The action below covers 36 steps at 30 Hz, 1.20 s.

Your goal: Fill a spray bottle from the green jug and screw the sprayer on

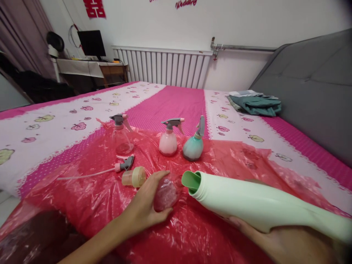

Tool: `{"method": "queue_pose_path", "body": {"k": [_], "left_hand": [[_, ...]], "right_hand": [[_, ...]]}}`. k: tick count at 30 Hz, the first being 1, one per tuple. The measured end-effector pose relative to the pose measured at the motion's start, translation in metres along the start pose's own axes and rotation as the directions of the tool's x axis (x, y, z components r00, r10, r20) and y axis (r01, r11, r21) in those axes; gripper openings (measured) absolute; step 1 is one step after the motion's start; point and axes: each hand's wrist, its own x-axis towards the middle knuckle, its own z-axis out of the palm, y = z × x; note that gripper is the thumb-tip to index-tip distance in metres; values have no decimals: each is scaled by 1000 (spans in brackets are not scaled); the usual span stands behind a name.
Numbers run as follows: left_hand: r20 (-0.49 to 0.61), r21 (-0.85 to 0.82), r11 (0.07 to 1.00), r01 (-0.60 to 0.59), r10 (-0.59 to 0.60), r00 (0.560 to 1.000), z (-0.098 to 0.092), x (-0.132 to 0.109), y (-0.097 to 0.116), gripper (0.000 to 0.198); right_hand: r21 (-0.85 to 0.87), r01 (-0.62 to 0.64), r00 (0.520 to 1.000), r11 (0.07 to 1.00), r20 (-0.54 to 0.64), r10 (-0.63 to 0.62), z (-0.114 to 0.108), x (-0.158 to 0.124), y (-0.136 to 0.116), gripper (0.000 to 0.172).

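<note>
My left hand (150, 203) is closed around a clear, pinkish spray bottle body (166, 194). The bottle has no spray head and leans with its neck to the right. In my right hand (255, 234) is a long pale green jug (247, 200), tipped sideways; a darker green spout (191, 180) sits in its mouth, close to the bottle's neck. Part of the right hand is hidden by the jug. A loose grey-and-pink spray head (125, 164) with a thin tube lies left of the left hand. Beside it is a yellowish cup with a cream collar (139, 176).
A clear spray bottle (123, 141), a pink one (168, 142) and a teal one (194, 146) stand behind my hands. Red plastic sheeting (90, 198) covers the near bed (176, 99). Folded clothes (257, 102) lie by the grey headboard (310, 84).
</note>
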Motion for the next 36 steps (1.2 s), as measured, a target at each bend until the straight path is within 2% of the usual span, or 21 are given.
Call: {"method": "queue_pose_path", "body": {"k": [2, 4, 8, 12, 16, 19, 24, 28, 30, 33, 36], "left_hand": [[-1, 7, 1000, -6, 6, 1000, 1, -1, -1, 88], [-3, 3, 1000, -6, 6, 1000, 1, -1, -1, 87], [-9, -12, 1000, -6, 6, 1000, 0, 1, 1, 86], [-11, -14, 1000, -2, 2, 1000, -1, 1, 2, 86], [-4, -11, 1000, -4, 4, 1000, -1, 0, 1, 88], [8, 5, 1000, -14, 14, 1000, 0, 0, 0, 88], [-4, 18, 1000, -14, 14, 1000, 1, 0, -1, 88], [-3, 5, 1000, -8, 8, 1000, 2, -2, -1, 88], [-1, 0, 1000, -9, 9, 1000, 2, -1, -1, 88], [-4, 3, 1000, -6, 6, 1000, 1, -1, -2, 88], [0, 10, 1000, 2, -2, 1000, 1, -2, -3, 88]], "right_hand": [[-15, 96, 995, 995, 0, -96, 0, 2, 6, 56], [-30, 141, 989, 990, -27, -142, 0, 3, 10, 61], [-28, 120, 992, 992, -30, -121, 1, 4, 11, 71], [9, 74, 997, 997, 14, -74, 0, 3, 2, 67], [31, -1, 999, 1000, -39, 2, -2, 2, -7, 65], [18, 51, 998, 999, -43, -51, -1, 2, -6, 66], [8, 55, 998, 998, -33, -54, 1, 4, 2, 70], [0, 107, 993, 994, -55, -107, 0, 4, 1, 70], [27, 56, 997, 998, -59, -55, -1, 3, -4, 66], [132, -74, 997, 988, -5, 75, -4, 2, -13, 60], [158, -108, 994, 982, 49, 101, -3, 2, -12, 63]]}}
